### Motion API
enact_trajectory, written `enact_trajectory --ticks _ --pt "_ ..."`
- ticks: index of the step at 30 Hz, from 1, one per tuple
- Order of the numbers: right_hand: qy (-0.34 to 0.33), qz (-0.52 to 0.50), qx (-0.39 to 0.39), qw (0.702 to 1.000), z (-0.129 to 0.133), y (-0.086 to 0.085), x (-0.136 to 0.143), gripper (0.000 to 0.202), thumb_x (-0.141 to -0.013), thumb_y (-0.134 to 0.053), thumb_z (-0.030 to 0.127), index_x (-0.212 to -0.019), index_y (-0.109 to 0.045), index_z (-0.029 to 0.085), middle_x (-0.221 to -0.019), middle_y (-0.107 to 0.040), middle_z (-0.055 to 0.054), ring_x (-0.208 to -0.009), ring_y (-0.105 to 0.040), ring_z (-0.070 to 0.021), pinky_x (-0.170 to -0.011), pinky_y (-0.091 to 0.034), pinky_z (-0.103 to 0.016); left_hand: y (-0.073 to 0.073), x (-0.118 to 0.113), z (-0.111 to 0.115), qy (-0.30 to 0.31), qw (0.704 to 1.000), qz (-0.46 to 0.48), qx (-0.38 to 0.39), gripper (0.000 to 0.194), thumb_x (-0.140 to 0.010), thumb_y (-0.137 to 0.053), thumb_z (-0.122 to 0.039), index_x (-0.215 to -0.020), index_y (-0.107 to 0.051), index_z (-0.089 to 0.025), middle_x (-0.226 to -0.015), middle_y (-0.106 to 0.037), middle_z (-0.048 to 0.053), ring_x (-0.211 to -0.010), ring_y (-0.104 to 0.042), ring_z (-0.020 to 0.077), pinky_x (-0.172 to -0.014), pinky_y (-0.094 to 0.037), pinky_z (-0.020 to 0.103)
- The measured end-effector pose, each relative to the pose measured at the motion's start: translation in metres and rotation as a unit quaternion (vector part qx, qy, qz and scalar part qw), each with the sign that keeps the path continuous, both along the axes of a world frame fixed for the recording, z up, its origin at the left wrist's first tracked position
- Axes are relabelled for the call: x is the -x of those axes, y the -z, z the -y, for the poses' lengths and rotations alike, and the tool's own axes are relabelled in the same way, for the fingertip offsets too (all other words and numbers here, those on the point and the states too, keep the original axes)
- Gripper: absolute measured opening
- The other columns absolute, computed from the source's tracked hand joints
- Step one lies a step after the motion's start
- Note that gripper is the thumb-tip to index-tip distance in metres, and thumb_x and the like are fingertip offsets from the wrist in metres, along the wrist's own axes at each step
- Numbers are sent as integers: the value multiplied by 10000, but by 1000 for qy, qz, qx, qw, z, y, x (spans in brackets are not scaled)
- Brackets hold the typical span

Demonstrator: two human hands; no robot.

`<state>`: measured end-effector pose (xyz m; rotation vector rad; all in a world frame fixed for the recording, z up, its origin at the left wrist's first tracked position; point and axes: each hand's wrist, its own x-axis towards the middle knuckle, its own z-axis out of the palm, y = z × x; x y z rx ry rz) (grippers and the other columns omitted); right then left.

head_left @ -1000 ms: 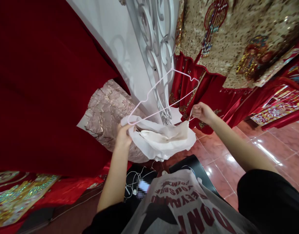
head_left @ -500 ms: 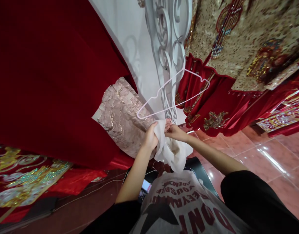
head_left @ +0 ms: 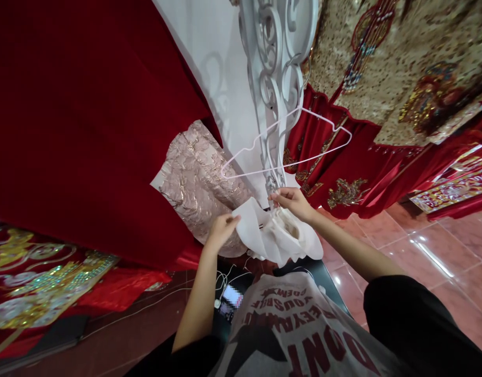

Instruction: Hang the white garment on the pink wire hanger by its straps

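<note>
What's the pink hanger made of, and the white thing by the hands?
The hanger looks like smooth plastic or coated wire: thin and evenly coloured. The white thing seems to be thin, matte cloth: it drapes in soft folds.

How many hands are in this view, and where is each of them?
2. The left hand is at the left edge of the white cloth; the right hand is at the cloth's upper edge, below the pink hanger. No other hand shows.
</note>
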<state>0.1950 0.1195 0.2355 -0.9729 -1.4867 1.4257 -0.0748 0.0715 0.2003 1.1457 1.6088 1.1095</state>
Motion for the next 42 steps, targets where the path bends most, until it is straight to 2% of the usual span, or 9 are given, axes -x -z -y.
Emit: enact_trajectory --ticks 3,8,12,17,24,31,36,39,42 --pt "-5 -3 -11 1000 -2 -8 7 555 -820 -804 713 -735 -742 168 -719 -697 -53 -627 -485 -117 -597 -379 -275 -8 -13 3 -11 994 -11 -105 208 -805 -832 -389 -876 -796 -197 -886 -801 85 -885 -751 260 -893 -581 357" --pt "-37 -7 -36 999 -2 -19 19 372 -826 -760 547 -749 -761 183 -745 -723 -53 -676 -543 -150 -659 -463 -291 -30 -62 -7 135 976 94 -139 214 -879 -811 -372 -1006 -834 -201 -1066 -832 99 -1062 -774 290 -1018 -569 378" --pt "-16 93 -136 986 -2 -31 17 248 -843 -622 343 -694 -741 184 -667 -646 -22 -640 -535 -145 -653 -435 -285 -34 -75 -19 156 969 123 -147 147 -894 -736 -286 -941 -840 -194 -833 -778 52 -843 -747 218 -867 -586 321" --pt "91 257 -246 930 -18 -39 -7 253 -898 -624 298 -780 -795 153 -655 -618 -22 -624 -502 -141 -657 -409 -293 -45 -58 -23 114 963 236 -60 265 -873 -741 -239 -1103 -854 -172 -673 -663 -16 -421 -448 76 -510 -479 240" --pt "194 301 -289 888 -55 -27 -58 523 -1073 -518 507 -1452 -692 191 -756 -665 -30 -746 -648 -214 -771 -505 -345 -100 -14 -43 -45 958 249 -137 343 -860 -885 -225 -1195 -813 -206 -1242 -818 129 -791 -805 186 -540 -585 204" --pt "166 300 -251 905 -84 -21 -64 555 -1097 -480 658 -911 -727 196 -616 -564 -23 -686 -613 -191 -715 -505 -330 -125 -7 -67 -30 968 202 -143 287 -1011 -629 -7 -1287 -707 -10 -1209 -791 100 -767 -802 102 -656 -600 186" --pt "140 175 -247 943 -83 -12 -57 609 -1024 -574 758 -750 -601 215 -580 -487 13 -631 -567 -150 -644 -469 -292 -118 -9 -98 -4 973 119 -197 161 -1077 -630 -111 -955 -735 -124 -849 -743 25 -673 -779 101 -784 -679 256" --pt "130 141 -231 954 -81 -7 -54 626 -1018 -595 746 -695 -549 212 -564 -452 30 -599 -558 -123 -634 -458 -275 -122 -6 -109 -14 966 94 -238 181 -1081 -609 -74 -943 -684 -165 -822 -700 10 -843 -826 157 -953 -687 376" --pt "140 130 -224 956 -78 -3 -52 615 -1027 -614 705 -675 -537 206 -555 -447 39 -585 -557 -111 -640 -462 -269 -133 -6 -110 29 974 12 -223 227 -1064 -621 -64 -858 -652 -154 -791 -673 20 -805 -831 207 -901 -704 462"
